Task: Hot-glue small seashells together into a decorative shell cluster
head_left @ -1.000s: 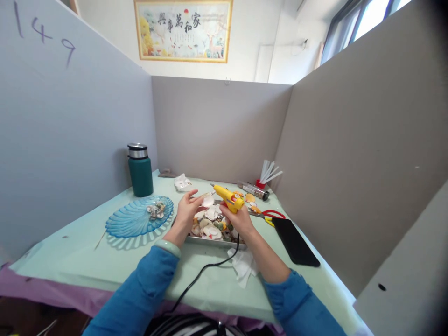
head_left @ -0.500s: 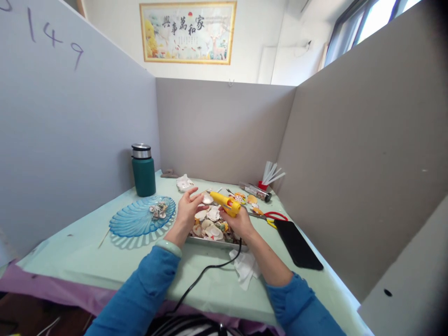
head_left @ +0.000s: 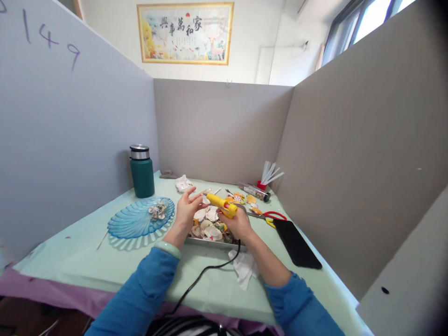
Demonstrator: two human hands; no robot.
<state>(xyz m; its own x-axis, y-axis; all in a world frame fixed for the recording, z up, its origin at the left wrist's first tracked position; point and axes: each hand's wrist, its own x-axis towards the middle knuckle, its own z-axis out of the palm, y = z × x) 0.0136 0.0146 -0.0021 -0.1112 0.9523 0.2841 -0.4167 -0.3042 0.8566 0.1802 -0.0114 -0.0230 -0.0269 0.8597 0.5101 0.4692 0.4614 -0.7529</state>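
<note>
My right hand grips a yellow glue gun whose black cord runs toward me. The gun's nozzle points left at a small pale shell pinched in the fingertips of my left hand. Both hands hover over a metal tray full of several seashells.
A blue shell-shaped glass plate with a few small shells lies left of the tray. A green flask stands behind it. Red-handled scissors, a black phone, a crumpled tissue and a red cup of glue sticks are to the right.
The glue gun has tipped down and moved left, bringing its nozzle up to the shell in my left hand. My left fingers have closed in around the shell.
</note>
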